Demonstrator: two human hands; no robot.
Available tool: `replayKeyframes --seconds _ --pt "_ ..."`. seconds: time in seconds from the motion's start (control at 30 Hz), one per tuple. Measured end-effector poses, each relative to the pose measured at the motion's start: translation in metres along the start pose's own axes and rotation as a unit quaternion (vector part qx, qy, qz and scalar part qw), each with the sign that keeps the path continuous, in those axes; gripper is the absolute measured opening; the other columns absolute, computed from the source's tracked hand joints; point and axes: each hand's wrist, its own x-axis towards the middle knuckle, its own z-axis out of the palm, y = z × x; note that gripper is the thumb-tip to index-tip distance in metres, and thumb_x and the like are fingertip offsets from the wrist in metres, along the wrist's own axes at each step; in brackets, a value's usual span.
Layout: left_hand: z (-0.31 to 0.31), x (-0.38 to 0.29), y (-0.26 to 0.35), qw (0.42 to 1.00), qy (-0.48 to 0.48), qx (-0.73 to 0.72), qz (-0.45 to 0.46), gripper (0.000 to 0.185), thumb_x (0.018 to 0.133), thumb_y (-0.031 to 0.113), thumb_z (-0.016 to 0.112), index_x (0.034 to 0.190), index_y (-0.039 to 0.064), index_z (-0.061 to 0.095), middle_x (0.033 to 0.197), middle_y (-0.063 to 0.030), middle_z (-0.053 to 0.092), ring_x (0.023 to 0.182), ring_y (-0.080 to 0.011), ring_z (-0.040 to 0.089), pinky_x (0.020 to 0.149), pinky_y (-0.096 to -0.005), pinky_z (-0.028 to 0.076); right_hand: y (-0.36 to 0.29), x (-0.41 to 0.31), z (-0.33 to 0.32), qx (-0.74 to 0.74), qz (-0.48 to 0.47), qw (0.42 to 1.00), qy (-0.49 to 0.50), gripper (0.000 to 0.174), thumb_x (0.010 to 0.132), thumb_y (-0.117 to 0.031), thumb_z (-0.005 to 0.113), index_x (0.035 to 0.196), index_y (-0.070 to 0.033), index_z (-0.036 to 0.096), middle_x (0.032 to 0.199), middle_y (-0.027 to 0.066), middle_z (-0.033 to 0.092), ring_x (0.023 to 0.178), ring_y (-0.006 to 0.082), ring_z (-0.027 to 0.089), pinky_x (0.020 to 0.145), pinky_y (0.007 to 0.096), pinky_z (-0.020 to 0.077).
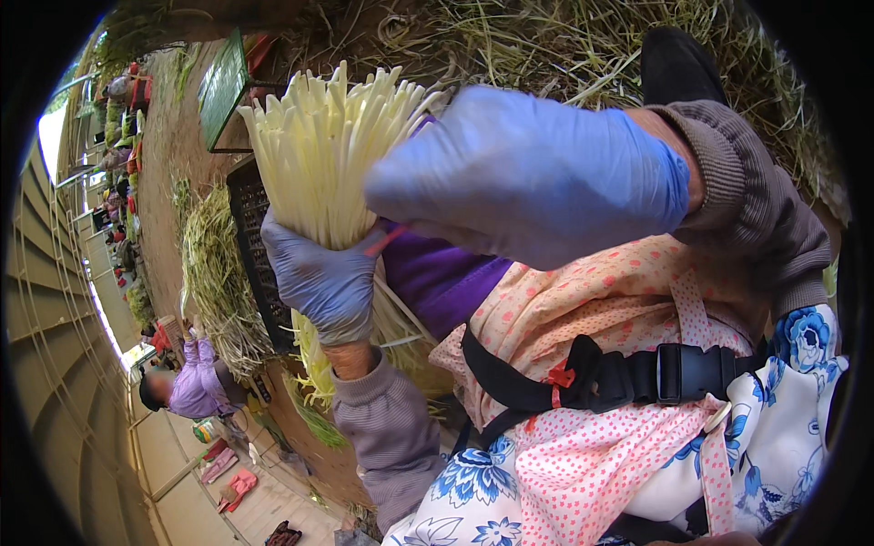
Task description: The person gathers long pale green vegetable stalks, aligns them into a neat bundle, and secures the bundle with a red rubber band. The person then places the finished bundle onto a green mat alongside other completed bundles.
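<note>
My left hand (321,280), in a blue glove, grips a thick bundle of pale yellow-white vegetable stalks (328,157) around its lower part. The cut-looking ends fan out towards the top of the picture. Yellow leaves (311,362) trail out below the fist. A thin red strip (386,240) lies by the left thumb; where its ends go is hidden. My right hand (526,170), gloved too and blurred by motion, is close beside the bundle with its fingers curled. Whether it holds anything is hidden.
Beyond the bundle stands a black plastic crate (256,246), next to a heap of green stalks (218,273). A green-topped stool (225,92) is close by. Loose straw-like leaves (546,41) cover the ground at my right. A person in purple (198,382) sits farther off.
</note>
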Motion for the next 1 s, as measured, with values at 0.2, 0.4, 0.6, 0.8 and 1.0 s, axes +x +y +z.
replayKeyframes --seconds 0.2,0.4,0.6,0.8,1.0 --pt "0.026 -0.030 -0.060 0.991 -0.025 0.011 0.132 0.066 0.070 0.024 0.075 0.125 0.005 0.043 0.116 -0.0087 0.057 0.103 -0.0240 0.056 0.088 -0.0336 0.044 0.005 0.060 0.039 -0.018 -0.030 0.999 0.033 0.014 0.072 -0.009 0.059 0.076 0.001 0.051 0.061 0.0203 0.054 0.061 0.0401 0.057 0.052 0.0423 0.0453" --pt "0.035 -0.042 -0.050 0.989 -0.056 -0.129 0.036 0.066 0.072 0.049 0.071 0.121 0.011 0.050 0.120 -0.0063 0.057 0.109 -0.0223 0.055 0.095 -0.0296 0.041 0.031 0.099 0.115 0.049 -0.052 0.987 0.146 0.014 0.069 -0.013 0.062 0.076 -0.002 0.059 0.062 0.0188 0.055 0.059 0.0374 0.057 0.053 0.0390 0.0474" --pt "-0.002 -0.003 0.020 0.966 0.020 -0.231 0.115 0.048 0.063 0.021 0.079 0.100 -0.001 0.058 0.091 -0.0043 0.064 0.086 -0.0127 0.059 0.081 -0.0246 0.046 0.080 0.112 0.096 0.030 -0.126 0.983 0.127 0.017 0.066 -0.015 0.064 0.074 0.000 0.065 0.063 0.0187 0.056 0.055 0.0336 0.054 0.053 0.0366 0.0475" --pt "-0.050 0.038 -0.002 0.917 -0.120 -0.366 -0.107 0.018 0.083 0.008 0.056 0.091 -0.004 0.067 0.082 -0.0051 0.066 0.074 -0.0103 0.058 0.069 -0.0244 0.046 0.063 0.095 0.068 -0.049 0.002 0.999 -0.009 0.009 0.073 -0.006 0.059 0.075 0.002 0.056 0.063 0.0164 0.054 0.057 0.0286 0.055 0.054 0.0366 0.0449" --pt "-0.029 0.068 -0.028 0.866 -0.120 -0.469 -0.123 0.022 0.084 0.010 0.050 0.092 -0.007 0.062 0.090 -0.0171 0.064 0.082 -0.0240 0.062 0.080 -0.0376 0.050 0.069 0.088 0.069 -0.101 0.125 0.982 -0.099 0.010 0.077 -0.007 0.058 0.083 0.001 0.061 0.068 0.0158 0.057 0.060 0.0240 0.055 0.057 0.0328 0.0469"
